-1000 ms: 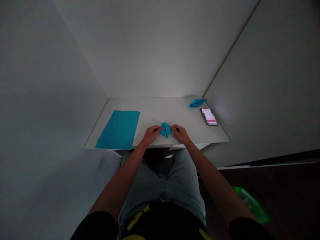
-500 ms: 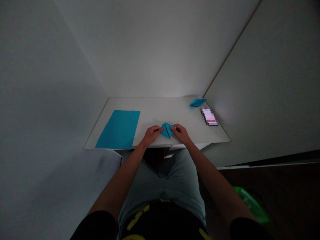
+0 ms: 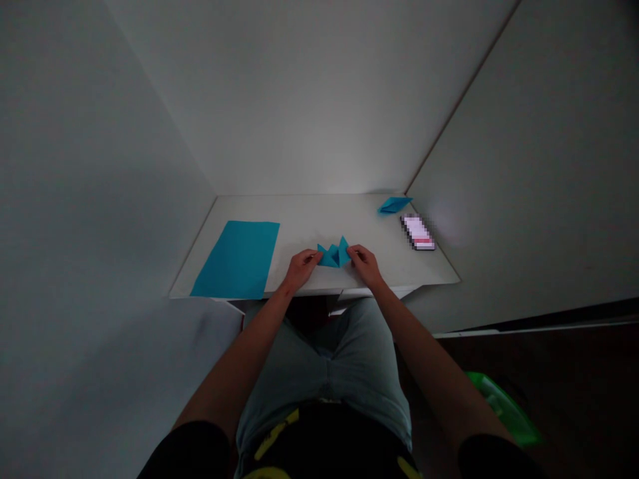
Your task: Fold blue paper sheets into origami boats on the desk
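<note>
The folded blue origami paper (image 3: 332, 256) lies between both hands, its long axis running crosswise. The left grip (image 3: 302, 269) and right grip (image 3: 366, 265) each pinch 1 end.

The head-worn camera looks forward and down from above the person's lap, with the fingers (image 3: 309, 256) well away from the lens at mid-frame, the bench (image 3: 309, 213) just beyond them, the wall (image 3: 309, 100) farther up, and the shorts (image 3: 319, 359) below them.

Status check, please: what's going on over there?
Left hand and right hand gripping folded blue paper. Flat blue sheet to the left, apart from the hands.
</note>
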`<state>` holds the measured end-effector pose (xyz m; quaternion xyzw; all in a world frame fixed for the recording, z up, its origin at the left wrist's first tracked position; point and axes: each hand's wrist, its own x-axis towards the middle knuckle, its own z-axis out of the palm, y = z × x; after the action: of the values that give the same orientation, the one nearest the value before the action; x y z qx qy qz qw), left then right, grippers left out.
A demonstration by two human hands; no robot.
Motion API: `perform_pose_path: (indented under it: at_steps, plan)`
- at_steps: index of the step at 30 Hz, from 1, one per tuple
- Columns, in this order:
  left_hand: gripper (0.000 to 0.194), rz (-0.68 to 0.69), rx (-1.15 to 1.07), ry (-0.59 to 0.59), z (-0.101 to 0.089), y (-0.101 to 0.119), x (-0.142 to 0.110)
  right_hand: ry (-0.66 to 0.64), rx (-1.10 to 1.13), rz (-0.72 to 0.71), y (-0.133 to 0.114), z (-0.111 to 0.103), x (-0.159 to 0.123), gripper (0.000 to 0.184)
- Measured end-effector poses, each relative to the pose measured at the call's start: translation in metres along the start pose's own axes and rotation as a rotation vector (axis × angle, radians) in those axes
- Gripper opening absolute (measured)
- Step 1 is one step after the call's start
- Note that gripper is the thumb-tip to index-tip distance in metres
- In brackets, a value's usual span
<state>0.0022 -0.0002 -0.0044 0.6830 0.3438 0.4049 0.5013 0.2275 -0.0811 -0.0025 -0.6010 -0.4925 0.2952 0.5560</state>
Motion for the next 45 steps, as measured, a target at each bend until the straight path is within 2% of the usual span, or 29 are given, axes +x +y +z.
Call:
perform_pose_path:
  at_steps: [4, 8, 12, 16, 17, 21, 25, 32, 35, 39, 42, 45]
  plan:
    - [0.043, -0.050, -0.102, 0.115, -0.001, -0.004, 0.004, 0.095, 0.058, 0.004, 0.002, 0.000, 0.003, 0.054]
    - [0.043, -0.129, -0.204, 0.205, -0.002, -0.007, 0.007, 0.114, 0.121, 0.020, 0.004, 0.000, 0.005, 0.057]
    - [0.044, -0.165, -0.269, 0.157, -0.001, -0.006, 0.005, 0.094, 0.149, 0.029, 0.003, 0.001, 0.005, 0.060]
    - [0.065, -0.147, -0.218, 0.050, -0.002, 0.002, 0.001, 0.026, 0.172, 0.038, 0.001, 0.002, 0.004, 0.062]
    - [0.063, -0.136, -0.189, 0.023, -0.003, 0.004, 0.000, 0.007, 0.171, 0.037, 0.000, 0.002, 0.003, 0.062]
    - [0.037, -0.093, -0.126, -0.023, -0.006, 0.013, -0.002, -0.053, 0.166, 0.050, -0.005, 0.002, 0.000, 0.063]
    - [0.032, -0.081, -0.122, -0.033, -0.006, 0.012, -0.001, -0.153, 0.087, 0.082, -0.010, -0.002, -0.004, 0.060]
    - [0.044, -0.203, -0.054, 0.090, -0.005, 0.002, 0.000, -0.152, -0.077, 0.094, -0.008, -0.004, -0.003, 0.066]
    - [0.049, -0.173, -0.005, 0.128, -0.007, 0.001, 0.002, -0.123, -0.160, 0.091, -0.003, -0.004, -0.001, 0.073]
    - [0.060, -0.139, -0.002, 0.222, -0.011, 0.002, 0.003, -0.022, -0.148, 0.130, 0.005, -0.005, 0.001, 0.084]
    - [0.058, -0.116, -0.051, 0.245, -0.011, 0.005, 0.002, 0.022, -0.111, 0.136, 0.007, -0.004, 0.001, 0.083]
    - [0.056, -0.103, -0.117, 0.208, -0.009, 0.007, 0.002, 0.026, -0.065, 0.104, 0.004, -0.003, 0.000, 0.076]
